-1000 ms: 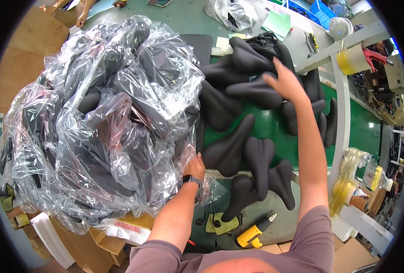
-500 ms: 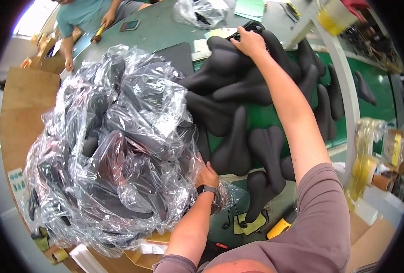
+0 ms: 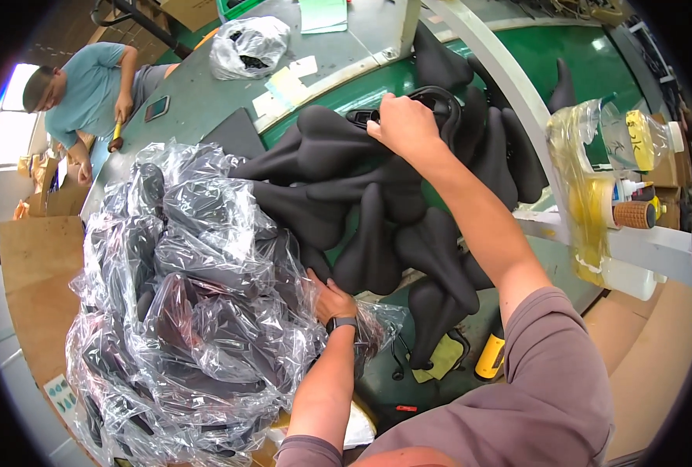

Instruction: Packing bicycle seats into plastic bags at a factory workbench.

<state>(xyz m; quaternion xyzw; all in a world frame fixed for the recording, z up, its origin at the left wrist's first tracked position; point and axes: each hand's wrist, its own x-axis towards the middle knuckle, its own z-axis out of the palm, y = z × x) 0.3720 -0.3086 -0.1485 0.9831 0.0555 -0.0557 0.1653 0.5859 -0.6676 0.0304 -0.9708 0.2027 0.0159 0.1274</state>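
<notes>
Fingers of our right hand (image 3: 410, 128) curl over an upturned black saddle (image 3: 453, 113) at the far side of the saddle heap (image 3: 334, 144) on the green surface (image 3: 368, 89); their tips are hidden, so we cannot tell whether they are clamped on it. Our left hand (image 3: 333, 302) lies against the right edge of the clear-bagged pile (image 3: 206, 261), its finger spread unreadable, probably to steady that bulky load. We judge the heap's overlaps and mixed angles to reflect easy reach rather than ordered placement.
</notes>
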